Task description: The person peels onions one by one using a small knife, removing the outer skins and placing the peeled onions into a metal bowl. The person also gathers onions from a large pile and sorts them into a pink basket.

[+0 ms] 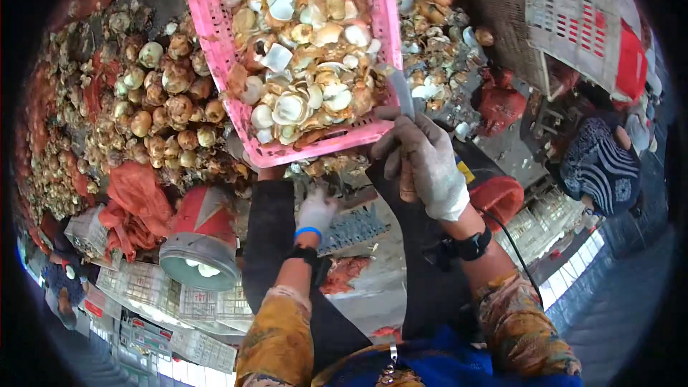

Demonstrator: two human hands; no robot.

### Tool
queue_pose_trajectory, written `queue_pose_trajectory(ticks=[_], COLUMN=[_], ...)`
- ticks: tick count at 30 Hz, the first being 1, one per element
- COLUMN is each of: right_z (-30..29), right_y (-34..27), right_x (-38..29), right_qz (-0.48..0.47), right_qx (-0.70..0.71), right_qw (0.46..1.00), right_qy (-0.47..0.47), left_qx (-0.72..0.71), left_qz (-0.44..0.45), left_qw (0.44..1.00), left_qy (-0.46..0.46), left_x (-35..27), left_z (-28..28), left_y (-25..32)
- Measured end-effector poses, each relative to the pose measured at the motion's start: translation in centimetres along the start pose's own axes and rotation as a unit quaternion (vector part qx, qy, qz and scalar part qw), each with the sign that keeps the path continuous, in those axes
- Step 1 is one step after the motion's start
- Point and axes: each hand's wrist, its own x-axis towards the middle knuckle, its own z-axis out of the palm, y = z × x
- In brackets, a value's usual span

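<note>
My right hand (430,164), in a pale knit glove, grips a knife whose metal blade (402,92) points away from me. The blade overlaps the right wall of a pink plastic crate (322,146) in view. Onion skins and cut onion ends (317,59) fill that crate. Lower down, between my knees, is my gloved left hand (316,212), blurred by motion, with a blue band at its wrist. Its fingers are too blurred to show whether they hold anything.
Many unpeeled onions (177,75) are heaped left of the crate. A red and grey bucket (200,263) holding white onions lies beside my left leg. Red mesh bags (141,199) lie nearby. Rightward are scattered skins (430,59), a stacked pale crate (575,27) and another person (602,166).
</note>
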Motion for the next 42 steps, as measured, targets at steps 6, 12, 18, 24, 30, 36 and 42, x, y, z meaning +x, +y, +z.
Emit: queue_pose_trajectory(ticks=[6,12,18,24,30,36,42], right_z=[3.3,2.2,0.8,-2.9,-7.2,-5.3,-0.8], right_y=[3.3,7.2,5.4,6.8,7.0,9.9,9.0], right_x=[1.8,5.5,8.7,9.2,7.2,5.7,3.0], right_qz=[0.054,0.093,-0.021,-0.102,-0.203,-0.332,-0.243], right_qx=[0.020,-0.025,-0.057,-0.042,-0.094,-0.074,-0.037], right_qw=[0.997,0.990,0.998,0.994,0.972,0.938,0.969], right_qy=[-0.042,-0.104,-0.006,0.004,-0.076,0.065,0.013], left_qx=[0.089,0.149,0.044,-0.064,-0.082,-0.010,0.010], left_qz=[0.154,0.310,0.365,0.312,0.363,0.414,0.405], left_qw=[0.965,0.910,0.921,0.946,0.923,0.900,0.889], left_qy=[-0.194,-0.229,-0.128,0.060,0.095,0.135,0.213], left_x=[2.2,3.6,4.1,4.4,4.3,3.2,3.9], left_z=[2.3,-6.6,-11.4,-14.6,-13.8,-11.6,-12.7], left_y=[0.9,6.1,5.6,3.0,2.6,1.4,-0.4])
